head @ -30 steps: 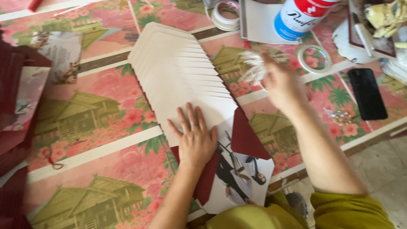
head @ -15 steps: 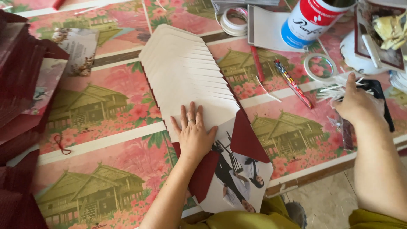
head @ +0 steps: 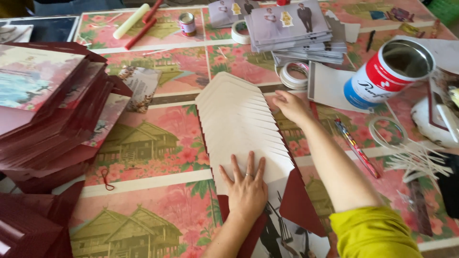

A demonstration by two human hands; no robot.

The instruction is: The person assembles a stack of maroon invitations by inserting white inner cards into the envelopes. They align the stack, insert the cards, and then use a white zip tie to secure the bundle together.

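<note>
Envelopes [head: 239, 119], cream flaps up, lie fanned in a long overlapping row on the patterned table cover [head: 143, 157], each flap set back a little from the next so that only a narrow strip of every one shows; the spacing looks deliberate, leaving each flap edge exposed in turn. Left hand [head: 246, 188] lies flat on the near end of the row, fingers [head: 248, 165] spread apart and pointing up the fan, palm down over the last cream flap and the maroon body under it, seemingly to pin the stack against sliding. Right hand [head: 291, 106] rests at the far right edge of the fan, beside the upper flaps; its fingers are curled toward the paper, but whether they pinch anything I cannot tell at this angle. Just beyond the right fingertips sit a roll of tape [head: 294, 74] and a red, white and blue tin [head: 387, 74], open and tilted. Right of the right forearm lie a pen [head: 356, 145] and a scatter of thin white strips [head: 416, 160]. Well to the left of the left fingers a tall pile of maroon envelopes [head: 52, 119] leans stepwise, kept apart from the fanned row.
</note>
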